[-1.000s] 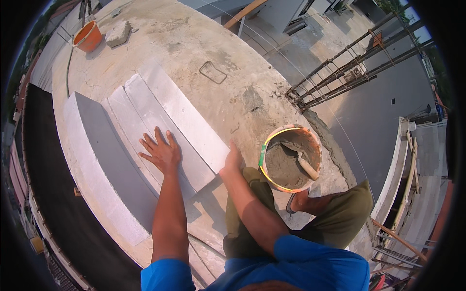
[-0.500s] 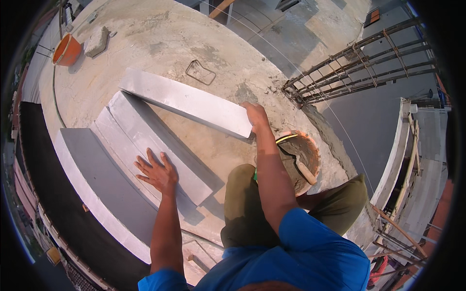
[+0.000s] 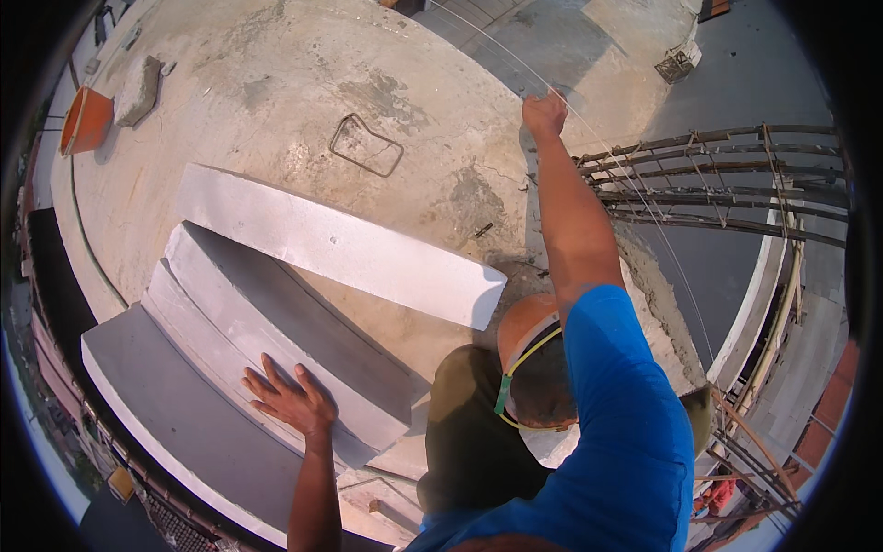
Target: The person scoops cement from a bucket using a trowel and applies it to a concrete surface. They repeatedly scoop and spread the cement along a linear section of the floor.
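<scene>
With fingers spread, my left hand [image 3: 292, 400] lies on the pale lightweight blocks, nearest the upright long block [image 3: 276, 313]. Another long white block [image 3: 336, 244] lies aslant beyond it, touched by neither hand. My right hand [image 3: 544, 112] reaches far forward to the edge of the concrete slab, beside a thin string [image 3: 515, 63]. Its fingers are curled closed, and whatever they hold is too small to make out. Near my knees stands an orange bucket [image 3: 522, 324] with a yellow-green strap, partly hidden by my right arm.
A rebar cage [image 3: 717, 179] juts out beyond the slab's right edge. A bent wire stirrup [image 3: 366, 145] lies on the concrete slab [image 3: 276, 101]. Far left are a second orange bucket [image 3: 89, 120] and a rough stone chunk [image 3: 140, 92]. A grey block wall [image 3: 175, 396] runs along the left.
My right hand has let go of the loose long block and stretched forward to the slab edge. That block now lies free. My left hand stays on the blocks; the view has shifted.
</scene>
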A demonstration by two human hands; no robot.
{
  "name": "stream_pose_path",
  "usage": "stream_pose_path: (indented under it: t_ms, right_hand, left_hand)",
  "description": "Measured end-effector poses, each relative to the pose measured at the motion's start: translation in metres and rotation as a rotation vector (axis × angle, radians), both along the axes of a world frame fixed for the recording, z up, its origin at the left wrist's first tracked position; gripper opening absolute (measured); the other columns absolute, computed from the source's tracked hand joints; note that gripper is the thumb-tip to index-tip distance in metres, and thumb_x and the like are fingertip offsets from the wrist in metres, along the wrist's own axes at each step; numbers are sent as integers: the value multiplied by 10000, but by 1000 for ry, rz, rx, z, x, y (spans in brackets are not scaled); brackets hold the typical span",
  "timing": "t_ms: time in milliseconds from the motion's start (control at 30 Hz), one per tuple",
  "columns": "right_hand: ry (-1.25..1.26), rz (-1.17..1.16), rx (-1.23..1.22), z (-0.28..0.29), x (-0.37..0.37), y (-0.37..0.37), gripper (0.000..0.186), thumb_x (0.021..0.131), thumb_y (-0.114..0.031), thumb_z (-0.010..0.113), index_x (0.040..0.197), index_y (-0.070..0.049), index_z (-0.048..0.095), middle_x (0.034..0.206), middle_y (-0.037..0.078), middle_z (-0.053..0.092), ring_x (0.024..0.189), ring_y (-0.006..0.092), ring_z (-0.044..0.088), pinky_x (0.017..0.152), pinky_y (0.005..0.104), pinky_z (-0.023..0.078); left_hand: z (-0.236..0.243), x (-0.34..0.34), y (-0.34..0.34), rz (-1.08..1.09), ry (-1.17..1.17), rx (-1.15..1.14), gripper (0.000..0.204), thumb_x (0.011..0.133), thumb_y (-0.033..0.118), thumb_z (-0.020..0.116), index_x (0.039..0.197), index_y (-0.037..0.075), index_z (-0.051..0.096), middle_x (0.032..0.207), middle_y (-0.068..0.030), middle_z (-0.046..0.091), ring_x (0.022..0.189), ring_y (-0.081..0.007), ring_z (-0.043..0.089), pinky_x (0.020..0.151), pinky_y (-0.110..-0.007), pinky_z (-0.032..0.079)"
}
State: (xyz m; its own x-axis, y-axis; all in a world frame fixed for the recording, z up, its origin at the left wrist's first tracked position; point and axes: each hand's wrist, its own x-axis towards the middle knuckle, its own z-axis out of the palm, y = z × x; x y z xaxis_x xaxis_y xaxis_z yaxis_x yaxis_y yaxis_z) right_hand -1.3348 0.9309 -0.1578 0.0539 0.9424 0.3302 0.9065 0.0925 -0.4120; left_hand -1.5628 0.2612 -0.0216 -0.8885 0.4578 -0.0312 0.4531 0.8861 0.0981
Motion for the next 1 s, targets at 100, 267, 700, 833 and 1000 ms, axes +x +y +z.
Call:
stream_pose_path:
  t_ms: [100,267,700,833,1000]
  right_hand:
    - [146,356,-370,13,-67,-59,502,945,-365,737,1268,16,687,1342,287,661,1236,451,656,1016,488,550]
    - [-123,795,-681,21,-172,-156,420,966,-230,690,1315,0,643,1363,255,648,1257,447,652,1060,499,543]
    - [478,819,-1061,161,-325,-203,460,1047,-280,675,1262,122,611,1219,350,714,1226,457,692,1028,506,538]
    - [311,982,-705,221,-374,-218,1166,868,-686,779,1577,137,353,1500,393,552,1428,451,563,1169,468,471]
    - [-564,1214,-694,227,-281,-365,1241,689,-681,900,1715,-431,249,1671,324,284,1477,534,441,1108,645,461]
  left_hand:
    - [12,-5,-15,4,33,-57,691,1113,541,452,1690,169,375,1781,-238,168,1669,-437,61,1272,-712,-29]
    - [6,-2,-5,-24,19,-24,676,1111,516,466,1687,172,386,1785,-225,168,1672,-416,68,1280,-692,-31]
    - [25,-1,-9,17,-53,-32,738,1066,511,536,1692,158,369,1768,-280,142,1666,-462,2,1282,-680,-85]
    - [25,-4,16,-16,-60,-1,726,1063,494,553,1683,154,389,1761,-287,159,1665,-467,8,1282,-681,-83]
    - [18,0,-12,70,-12,-48,717,1080,540,516,1693,196,376,1772,-246,171,1672,-430,33,1289,-679,-57]
